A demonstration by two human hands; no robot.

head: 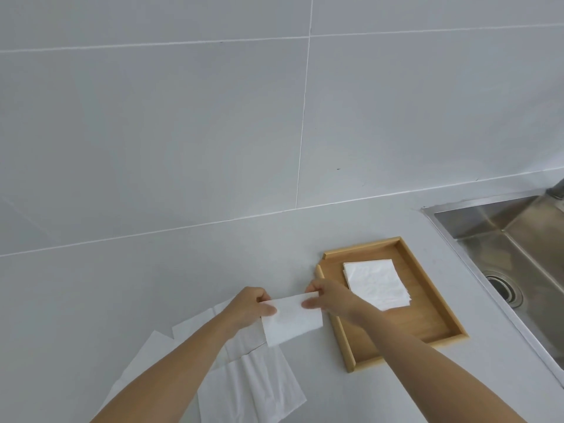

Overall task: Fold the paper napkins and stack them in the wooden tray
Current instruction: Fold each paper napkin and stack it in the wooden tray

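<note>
**Half-folded napkin held just left of the tray**

At the near left, a loose spread of unfolded napkins [244, 383] lay flat on the pale surface [152, 285], overlapping one another and partly hidden under the left forearm. Just right of that pile, both hands held one napkin in mid-fold [293, 322], a strip with its long axis running left to right and tilted slightly, its right end farther away than its left.

The left hand [253, 303] was pinching the strip's far left corner, thumb on top and fingers curled behind. The right hand [328, 293] was pinching the far right corner in the same manner, thumb on the paper and fingers closed around the edge. The strip's near edge hung free; whether it touched the surface could not be told.

To the right, the wooden tray [345, 337] sat with its long axis running near to far, its left rail just beside the strip's right end. Inside it, toward the far end, a small stack of folded napkins [377, 283] already lay square, roughly half as long as the strip.

The strip probably needed one more fold, end to end, before going in. The stack lay to the right and slightly beyond the hands, so the right hand was the nearer one for placing. The steel sink [518, 239] lay at the far right.
</note>
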